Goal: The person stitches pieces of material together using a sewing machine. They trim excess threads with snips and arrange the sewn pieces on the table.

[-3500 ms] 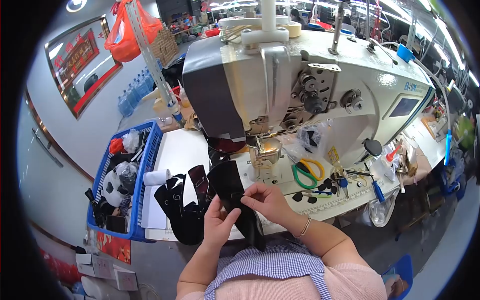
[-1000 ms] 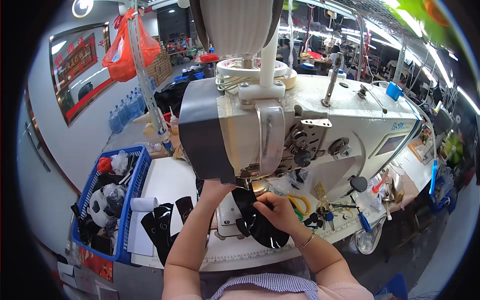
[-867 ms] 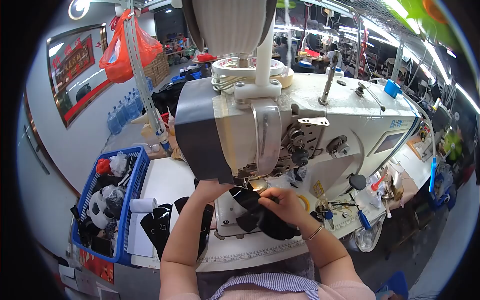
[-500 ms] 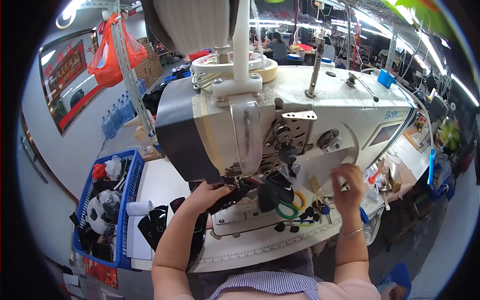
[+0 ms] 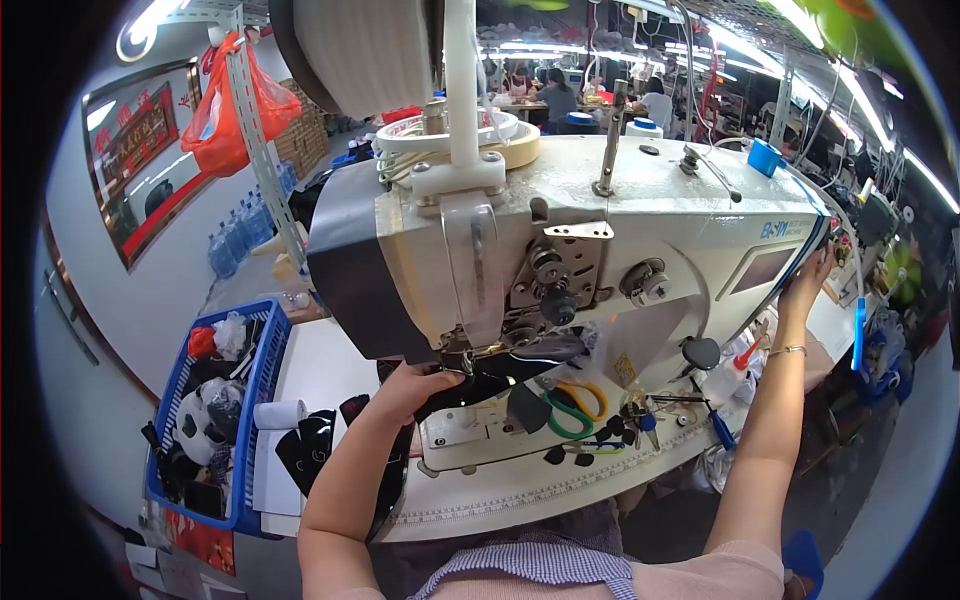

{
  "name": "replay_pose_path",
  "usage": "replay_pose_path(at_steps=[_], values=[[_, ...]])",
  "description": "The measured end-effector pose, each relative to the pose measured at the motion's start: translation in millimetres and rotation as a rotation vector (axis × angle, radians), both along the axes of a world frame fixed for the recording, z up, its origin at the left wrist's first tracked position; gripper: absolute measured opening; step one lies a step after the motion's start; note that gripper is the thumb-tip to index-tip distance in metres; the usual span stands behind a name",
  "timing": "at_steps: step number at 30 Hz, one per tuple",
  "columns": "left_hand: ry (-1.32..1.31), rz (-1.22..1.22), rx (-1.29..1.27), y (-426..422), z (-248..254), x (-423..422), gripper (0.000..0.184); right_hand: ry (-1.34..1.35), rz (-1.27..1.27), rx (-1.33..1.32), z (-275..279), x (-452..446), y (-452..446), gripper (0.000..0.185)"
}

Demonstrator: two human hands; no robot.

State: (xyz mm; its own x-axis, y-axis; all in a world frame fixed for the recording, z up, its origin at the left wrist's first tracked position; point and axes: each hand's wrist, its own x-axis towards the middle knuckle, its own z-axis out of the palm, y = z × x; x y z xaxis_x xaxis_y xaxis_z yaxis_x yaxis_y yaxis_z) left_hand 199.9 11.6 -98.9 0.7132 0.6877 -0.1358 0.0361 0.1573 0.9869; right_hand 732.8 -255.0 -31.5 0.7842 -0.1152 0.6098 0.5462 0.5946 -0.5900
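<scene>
A white sewing machine (image 5: 670, 185) fills the middle of the view. My left hand (image 5: 412, 390) pinches a glossy black fabric piece (image 5: 500, 375) at the needle and presser foot (image 5: 458, 362). Part of that piece stretches right under the machine head. At the machine's far right end, my right hand (image 5: 805, 282) is closed around its edge; what the fingers grip is hidden. Scissors with green and yellow handles (image 5: 570, 418) lie on the machine bed beside a smaller black piece (image 5: 528, 410).
A blue basket (image 5: 262, 385) of mixed items stands at left, near a white roll (image 5: 280, 415) and black cut pieces (image 5: 308, 450). Small black scraps (image 5: 565, 457) and a bottle with a red tip (image 5: 725, 380) lie to the right. A ruler tape (image 5: 520, 505) edges the table.
My right hand has moved from beside the machine bed up and right to the machine's right end. The black fabric now stretches flatter to the right. My left hand stays at the needle.
</scene>
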Motion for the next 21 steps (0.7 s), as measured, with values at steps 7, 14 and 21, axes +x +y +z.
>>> replay_pose_path(at_steps=[7, 14, 21], values=[[0.069, 0.034, -0.028, -0.2, 1.8, -0.9, 0.023, 0.016, -0.027, -0.283, 51.5, 69.6, -36.7, 0.038], [0.093, -0.425, 0.183, 10.8, -14.2, -10.6, 0.029, 0.110, -0.209, -0.028, 73.3, 32.3, -14.7, 0.034], [0.340, -0.622, 0.344, -27.3, 2.6, -43.8, 0.013, -0.463, -0.207, -0.020, -80.7, -227.4, 34.3, 0.017]])
